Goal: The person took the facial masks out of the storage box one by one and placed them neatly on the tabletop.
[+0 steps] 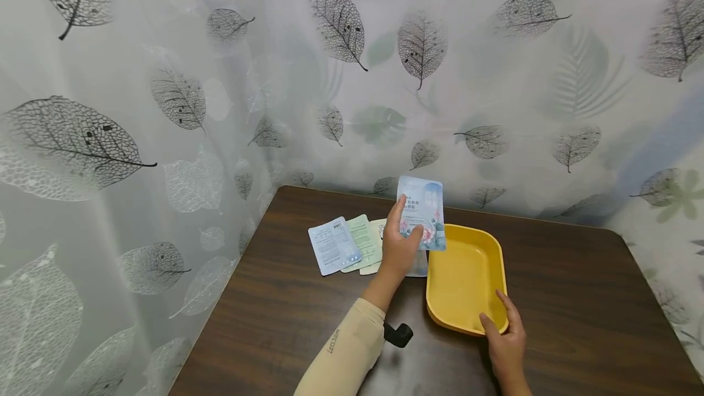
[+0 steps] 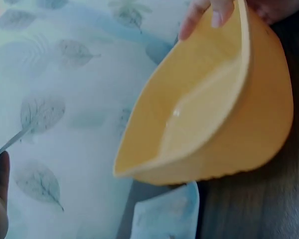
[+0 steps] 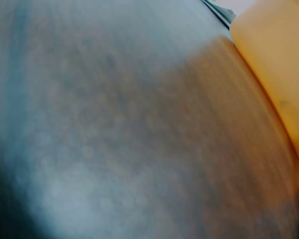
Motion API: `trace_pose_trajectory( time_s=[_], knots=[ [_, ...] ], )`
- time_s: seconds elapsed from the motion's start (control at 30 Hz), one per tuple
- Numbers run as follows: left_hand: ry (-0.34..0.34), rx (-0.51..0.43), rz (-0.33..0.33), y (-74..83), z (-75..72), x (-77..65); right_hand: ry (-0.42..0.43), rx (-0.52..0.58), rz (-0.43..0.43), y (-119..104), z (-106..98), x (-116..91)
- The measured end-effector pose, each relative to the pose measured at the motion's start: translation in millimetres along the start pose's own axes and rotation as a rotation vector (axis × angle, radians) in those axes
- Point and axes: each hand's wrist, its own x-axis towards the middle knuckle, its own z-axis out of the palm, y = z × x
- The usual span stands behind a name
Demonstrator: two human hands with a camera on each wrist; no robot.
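My left hand (image 1: 400,240) pinches a flat light-blue packet (image 1: 420,209) printed with pink flowers, thumb on its front. It is held up at the far left corner of a yellow plastic basin (image 1: 464,280); the left wrist view shows the packet edge-on. My right hand (image 1: 507,344) grips the basin's near right rim, thumb inside and fingers along the outside. Left of the basin, a pale blue packet (image 1: 334,246), a green packet (image 1: 363,240) and a cream packet (image 1: 370,269) lie overlapping. Another greyish packet (image 1: 419,264) lies beside the basin, partly hidden by the left hand.
The dark brown wooden table (image 1: 572,298) carries all of this. Behind it and to the left hangs a pale curtain (image 1: 352,90) with leaf prints. A black wrist camera mount (image 1: 398,335) sticks out from the left sleeve (image 1: 346,350).
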Motion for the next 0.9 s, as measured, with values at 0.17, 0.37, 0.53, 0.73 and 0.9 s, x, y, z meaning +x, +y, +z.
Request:
trace_pose_trajectory(
  time_s=[0.17,0.37,0.53,0.73,0.9],
  knots=[
    [0.066,-0.021,-0.037,-13.5,-11.9,-0.2,0.005,-0.044,0.03,-2.6,-3.5,-0.6],
    [0.14,-0.009,-0.085,-30.6,-30.7,-0.9,-0.005,-0.04,0.024,-2.4,-1.2,0.5],
    [0.171,-0.008,-0.186,-48.9,-44.1,-11.6,0.008,-0.02,0.034,-2.9,-1.1,0.2],
    [0.132,0.004,-0.241,-75.0,-49.1,-38.7,0.007,-0.021,0.03,-1.8,-1.4,0.8],
    [0.08,0.073,-0.263,-87.7,-48.2,-56.8,0.007,-0.019,0.027,-2.0,-0.5,0.3]
  ],
)
